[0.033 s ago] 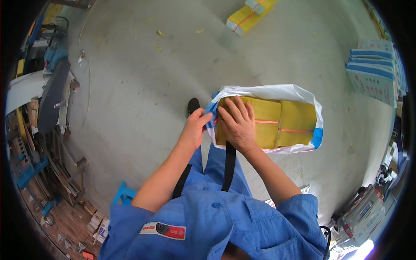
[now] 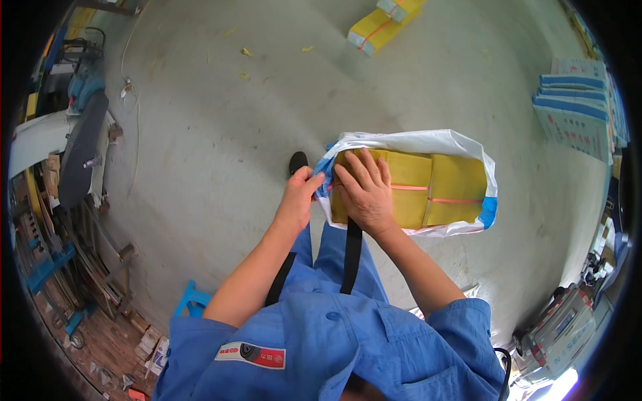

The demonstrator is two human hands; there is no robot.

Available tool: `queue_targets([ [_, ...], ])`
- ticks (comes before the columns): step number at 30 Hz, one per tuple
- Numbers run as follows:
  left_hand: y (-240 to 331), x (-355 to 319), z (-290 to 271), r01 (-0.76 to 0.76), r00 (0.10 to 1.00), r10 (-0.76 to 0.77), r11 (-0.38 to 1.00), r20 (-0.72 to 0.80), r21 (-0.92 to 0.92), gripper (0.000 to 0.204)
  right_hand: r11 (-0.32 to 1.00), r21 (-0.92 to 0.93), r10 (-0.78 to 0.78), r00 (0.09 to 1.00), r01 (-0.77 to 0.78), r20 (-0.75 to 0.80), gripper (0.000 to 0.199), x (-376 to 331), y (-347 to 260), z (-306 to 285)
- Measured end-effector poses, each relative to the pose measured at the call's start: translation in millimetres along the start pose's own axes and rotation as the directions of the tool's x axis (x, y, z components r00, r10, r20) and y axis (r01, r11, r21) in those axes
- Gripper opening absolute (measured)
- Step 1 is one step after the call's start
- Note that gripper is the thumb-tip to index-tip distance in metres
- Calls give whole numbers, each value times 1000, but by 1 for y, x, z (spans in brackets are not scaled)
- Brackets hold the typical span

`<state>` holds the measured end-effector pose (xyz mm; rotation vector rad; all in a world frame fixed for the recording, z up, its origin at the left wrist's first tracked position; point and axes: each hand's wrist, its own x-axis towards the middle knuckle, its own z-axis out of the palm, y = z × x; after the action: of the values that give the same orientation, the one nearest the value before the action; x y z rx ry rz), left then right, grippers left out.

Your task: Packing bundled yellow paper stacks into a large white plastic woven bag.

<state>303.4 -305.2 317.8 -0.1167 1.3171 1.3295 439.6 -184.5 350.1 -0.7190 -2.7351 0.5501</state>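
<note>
A white woven sack [image 2: 428,142] with a blue edge stands open on the concrete floor in front of me. Inside lie yellow paper bundles [image 2: 448,190] tied with thin orange straps. My left hand [image 2: 299,194] pinches the sack's rim at its left corner and holds it open. My right hand [image 2: 364,190] lies flat on the left yellow bundle inside the sack, fingers spread. The toe of my black shoe [image 2: 297,160] shows just left of the sack.
More yellow bundles [image 2: 384,23] lie on the floor at the top. A stack of blue and white flat sacks [image 2: 578,107] sits at the right. Machinery and metal clutter [image 2: 73,160] line the left side; a blue stool [image 2: 190,301] is lower left, wrapped packages [image 2: 558,334] lower right.
</note>
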Motion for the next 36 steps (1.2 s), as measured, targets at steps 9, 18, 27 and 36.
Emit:
queue_targets([
  [9,39,4,55,-153,945,259,890,-200,429,9,1000,-6,-19,1000,19,18,49,-5,3,1],
  [18,46,-46,92,-386,822,522,805,-229,450,10,999,-15,-31,996,32,80,44,-11,3,10],
  [27,19,-79,98,-292,813,566,601,-138,744,37,1000,15,-21,983,18,184,53,-40,16,22],
  [36,25,-75,95,-286,892,431,771,-135,570,19,998,58,9,988,-19,155,57,-56,36,36],
])
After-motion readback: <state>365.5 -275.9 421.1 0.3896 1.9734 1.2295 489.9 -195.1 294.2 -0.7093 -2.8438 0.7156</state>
